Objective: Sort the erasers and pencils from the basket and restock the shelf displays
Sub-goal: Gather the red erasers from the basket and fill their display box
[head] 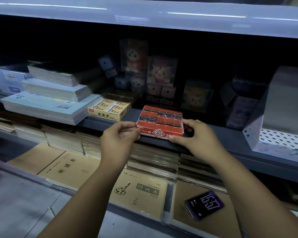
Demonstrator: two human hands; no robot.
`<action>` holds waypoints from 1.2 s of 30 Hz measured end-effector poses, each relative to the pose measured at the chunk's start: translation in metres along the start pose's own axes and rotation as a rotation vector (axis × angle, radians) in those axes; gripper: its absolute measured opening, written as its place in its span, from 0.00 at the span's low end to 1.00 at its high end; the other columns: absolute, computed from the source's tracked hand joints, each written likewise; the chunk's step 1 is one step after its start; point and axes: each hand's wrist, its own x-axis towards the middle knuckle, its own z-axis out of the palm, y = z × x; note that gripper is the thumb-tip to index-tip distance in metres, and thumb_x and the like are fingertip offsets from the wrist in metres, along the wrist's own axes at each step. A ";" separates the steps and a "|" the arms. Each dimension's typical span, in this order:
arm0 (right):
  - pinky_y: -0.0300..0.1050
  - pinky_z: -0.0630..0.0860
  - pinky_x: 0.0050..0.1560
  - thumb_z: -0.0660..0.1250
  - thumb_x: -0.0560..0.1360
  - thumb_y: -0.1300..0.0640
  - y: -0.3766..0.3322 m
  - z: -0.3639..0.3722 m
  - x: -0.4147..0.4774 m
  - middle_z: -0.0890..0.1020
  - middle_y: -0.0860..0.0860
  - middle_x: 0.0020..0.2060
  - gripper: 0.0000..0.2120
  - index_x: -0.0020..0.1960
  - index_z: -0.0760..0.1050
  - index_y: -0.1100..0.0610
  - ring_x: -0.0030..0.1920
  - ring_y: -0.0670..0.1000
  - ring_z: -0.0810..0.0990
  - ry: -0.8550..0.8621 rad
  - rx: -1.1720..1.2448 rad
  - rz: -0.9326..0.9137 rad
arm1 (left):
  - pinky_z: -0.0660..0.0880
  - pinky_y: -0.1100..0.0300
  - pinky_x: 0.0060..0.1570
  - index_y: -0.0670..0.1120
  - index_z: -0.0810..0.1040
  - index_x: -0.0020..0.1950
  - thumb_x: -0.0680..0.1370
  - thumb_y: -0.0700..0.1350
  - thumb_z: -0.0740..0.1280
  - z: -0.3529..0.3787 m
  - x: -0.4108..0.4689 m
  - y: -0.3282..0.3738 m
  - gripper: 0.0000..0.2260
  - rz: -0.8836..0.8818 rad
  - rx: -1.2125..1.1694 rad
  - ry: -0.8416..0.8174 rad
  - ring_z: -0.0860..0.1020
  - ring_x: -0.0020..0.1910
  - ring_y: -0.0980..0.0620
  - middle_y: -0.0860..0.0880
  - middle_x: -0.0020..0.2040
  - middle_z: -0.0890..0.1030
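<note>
Red eraser box [160, 122] sits at the shelf's [213, 136] front edge; left hand [118, 136] and right hand [194, 136] pinch its ends. Thin card, probably light-ish; fingers [190, 123] best low on the corners.

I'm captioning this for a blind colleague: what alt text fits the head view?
Two hands, left and right, hold a red eraser box by its ends on the edge of a dark shelf. A yellow eraser box sits to its left, and a phone lies on notebooks below.
</note>
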 end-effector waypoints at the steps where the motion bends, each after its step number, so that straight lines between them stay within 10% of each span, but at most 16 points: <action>1: 0.44 0.74 0.60 0.79 0.68 0.45 -0.001 0.006 0.008 0.78 0.41 0.50 0.25 0.64 0.79 0.41 0.56 0.45 0.77 0.014 -0.007 0.008 | 0.82 0.56 0.52 0.44 0.83 0.54 0.75 0.36 0.76 0.001 0.004 -0.001 0.10 0.011 -0.002 0.025 0.86 0.46 0.52 0.48 0.45 0.87; 7: 0.55 0.75 0.65 0.80 0.67 0.44 -0.004 0.038 0.053 0.83 0.44 0.56 0.28 0.65 0.80 0.47 0.60 0.50 0.79 0.074 0.044 0.069 | 0.80 0.66 0.56 0.48 0.82 0.61 0.78 0.39 0.72 0.005 0.026 -0.004 0.12 0.150 0.281 0.014 0.83 0.50 0.64 0.54 0.53 0.85; 20: 0.55 0.78 0.59 0.78 0.70 0.44 -0.017 0.060 0.081 0.84 0.49 0.53 0.27 0.65 0.78 0.54 0.53 0.52 0.82 0.130 -0.038 0.121 | 0.54 0.68 0.69 0.45 0.76 0.72 0.82 0.44 0.64 0.009 0.058 -0.014 0.18 0.430 0.846 -0.124 0.68 0.74 0.54 0.50 0.74 0.74; 36: 0.54 0.76 0.62 0.71 0.76 0.46 -0.063 0.056 0.006 0.77 0.51 0.61 0.25 0.70 0.72 0.54 0.62 0.55 0.75 0.039 -0.210 0.022 | 0.72 0.50 0.67 0.52 0.72 0.73 0.78 0.51 0.69 -0.054 0.011 0.027 0.23 0.409 0.995 -0.185 0.72 0.69 0.49 0.50 0.69 0.76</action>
